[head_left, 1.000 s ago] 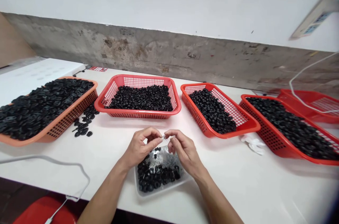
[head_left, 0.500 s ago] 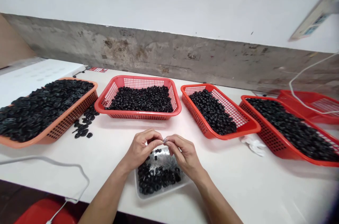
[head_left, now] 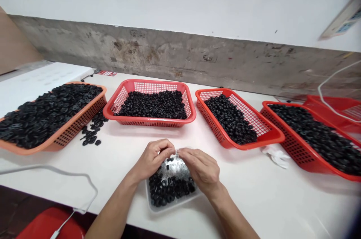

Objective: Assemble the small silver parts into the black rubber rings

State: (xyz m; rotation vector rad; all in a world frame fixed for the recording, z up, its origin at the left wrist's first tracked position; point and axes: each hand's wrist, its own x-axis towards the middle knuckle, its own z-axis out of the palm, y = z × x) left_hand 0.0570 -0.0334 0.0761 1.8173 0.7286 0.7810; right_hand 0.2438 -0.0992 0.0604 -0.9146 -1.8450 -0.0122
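Both hands close together just above the tray, fingers curled and held narrow rather than spread: left hand [head_left: 153, 158] and right hand [head_left: 200, 168] meeting at the fingertips around a tiny shiny piece [head_left: 177, 152], mostly hidden by the fingers and too small to make out. Directly beneath the hands, a clear plastic tray [head_left: 172, 207] on a white table [head_left: 254, 197], holding a heap of black rubber grommets [head_left: 169, 188], with bare tray floor just under the fingertips. Straight ahead of the hands, a red mesh basket [head_left: 149, 85] full of similar grommets; ahead and to the right, a second red mesh basket [head_left: 214, 91], also full. Farther right, a third red mesh basket [head_left: 293, 152] heaped with black pieces, a fourth red basket [head_left: 335, 99] behind it, and crumpled white cloth [head_left: 276, 156] just beside it. Ahead and to the left, an orange mesh basket [head_left: 81, 126] piled with flat black rubber pieces [head_left: 47, 114], loose black pieces [head_left: 91, 135] beside it on the table, and a white cable [head_left: 50, 167] nearer the hands
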